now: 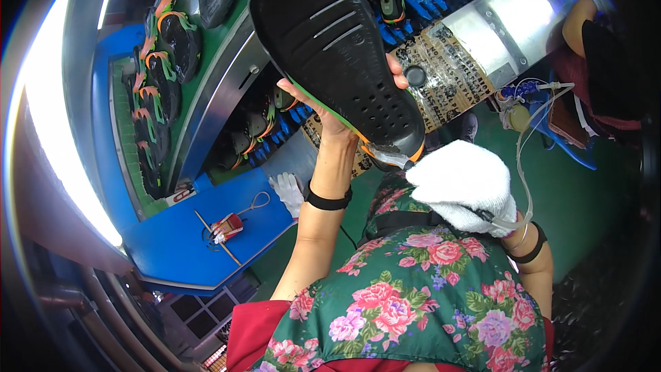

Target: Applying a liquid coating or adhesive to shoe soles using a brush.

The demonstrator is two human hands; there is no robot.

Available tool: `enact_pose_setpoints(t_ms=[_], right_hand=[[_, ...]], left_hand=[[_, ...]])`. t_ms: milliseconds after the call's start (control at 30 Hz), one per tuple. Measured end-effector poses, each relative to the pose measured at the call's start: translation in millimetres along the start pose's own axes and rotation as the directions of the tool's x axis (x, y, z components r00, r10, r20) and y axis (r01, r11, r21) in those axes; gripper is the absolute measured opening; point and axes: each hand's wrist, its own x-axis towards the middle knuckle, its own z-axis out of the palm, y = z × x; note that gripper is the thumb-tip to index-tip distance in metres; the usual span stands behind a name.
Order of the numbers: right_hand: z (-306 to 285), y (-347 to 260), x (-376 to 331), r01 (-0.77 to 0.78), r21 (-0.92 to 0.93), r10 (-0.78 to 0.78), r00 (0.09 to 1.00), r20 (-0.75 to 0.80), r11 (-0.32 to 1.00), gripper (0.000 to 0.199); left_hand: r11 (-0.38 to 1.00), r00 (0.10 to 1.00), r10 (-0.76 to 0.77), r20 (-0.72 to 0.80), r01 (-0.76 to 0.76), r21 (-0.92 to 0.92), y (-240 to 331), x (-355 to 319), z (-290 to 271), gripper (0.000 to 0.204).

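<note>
Nearest: a floral apron (413, 296), green with pink and purple blooms, over a red garment, filling the lower centre of the view.

Right hand (463, 189): covered by a white knitted glove, balled up against the heel end of the shoe; a thin clear tube (525, 158) runs from beneath the glove up toward the right. Whether its fingers clasp anything inside the glove cannot be told. A black band sits on the wrist.

Left hand (337, 114): bare, raised, fingers curled around the shoe from behind, thumb on the left edge, fingertips showing at the right edge. A black wristband (328, 200) circles the forearm.

Black sandal-type shoe (337, 48): held up sole-first in the left hand, centre of view; sole with three pale slots and rows of small holes, green and orange trim along the lower edge, a clear part at the heel touching the glove.

Blue surface (172, 241), lower left: carries a small red tool (227, 226) with a cord loop and a thin stick. A spare white glove (288, 191) lies just beside its right edge.

Farther: conveyor line (227, 89) with a metal rail, bearing a row of black shoes with orange and green straps (169, 48); a lower tier holds more of them on blue holders.

Far right: another person's arm (585, 24).
</note>
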Motion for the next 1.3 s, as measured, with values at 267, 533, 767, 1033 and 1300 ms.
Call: enact_pose_setpoints(t_ms=[267, 533, 767, 1033, 1300], right_hand=[[-5, -12, 2, -0.118, 0.05, 0.12, 0.992, -0.033, 0.992, 0.024], [-4, -8, -3, -0.167, 0.09, 0.176, 0.978, -0.109, 0.982, 0.022], [-8, -5, -4, -0.257, -0.005, 0.251, 0.947, -0.201, 0.966, 0.017], [-14, 11, -2, -0.246, 0.393, 0.288, 0.956, -0.05, 0.886, 0.021], [-19, 21, 0, -0.005, 0.099, -0.018, 0.973, 0.231, 0.995, 0.033]], left_hand=[[1.0, 0.994, -0.008, -0.108, 0.006, -0.018, -10, 0, -1, 0.135], [0.998, 0.998, -0.004, -0.063, 0.0, -0.067, -17, 4, -4, 0.132], [0.998, 0.998, -0.023, -0.059, 0.02, -0.058, -14, 6, 1, 0.133], [0.976, 0.985, -0.129, -0.115, 0.147, 0.164, -8, 10, 3, 0.141], [0.932, 0.931, -0.363, 0.027, 0.363, 0.019, -9, 12, -12, 0.143]])
